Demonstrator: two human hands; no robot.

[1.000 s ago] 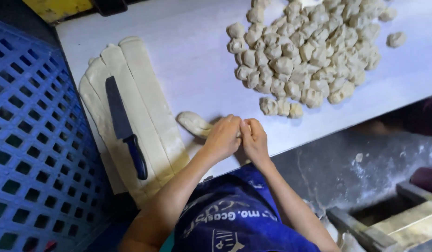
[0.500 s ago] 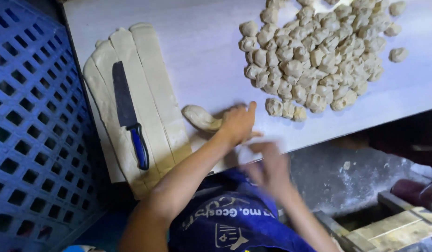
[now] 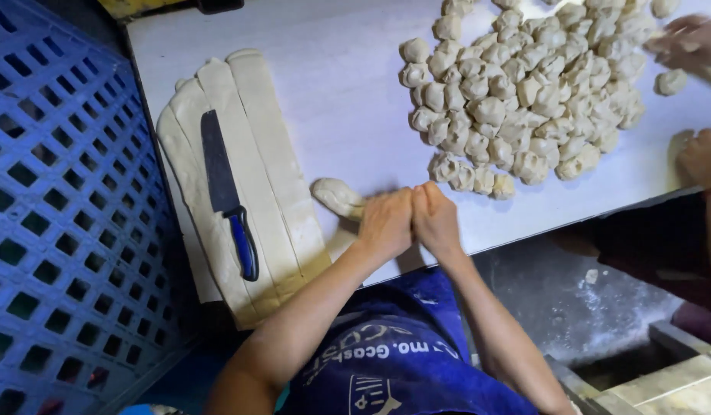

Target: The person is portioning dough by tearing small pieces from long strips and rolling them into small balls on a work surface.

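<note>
My left hand point(image 3: 386, 221) and my right hand point(image 3: 436, 219) are pressed side by side at the near edge of the white table point(image 3: 348, 100). Both close on one end of a short dough rope point(image 3: 336, 196) that sticks out to the left of my left hand. Left of it lie long flat dough strips point(image 3: 275, 177) side by side, with a blue-handled knife point(image 3: 228, 196) resting on them. A big pile of small cut dough pieces point(image 3: 524, 92) lies beyond my hands to the right.
Stacked blue plastic crates point(image 3: 56, 230) stand along the left. Another person's hands point(image 3: 697, 46) work at the table's far right, near a loose dough piece point(image 3: 670, 81). A dusty floor and a metal frame point(image 3: 678, 369) show under the table edge.
Half a second ago my right hand was off the table below the edge; it has come back up beside my left hand on the dough rope. Another person's hands have appeared at the right.
</note>
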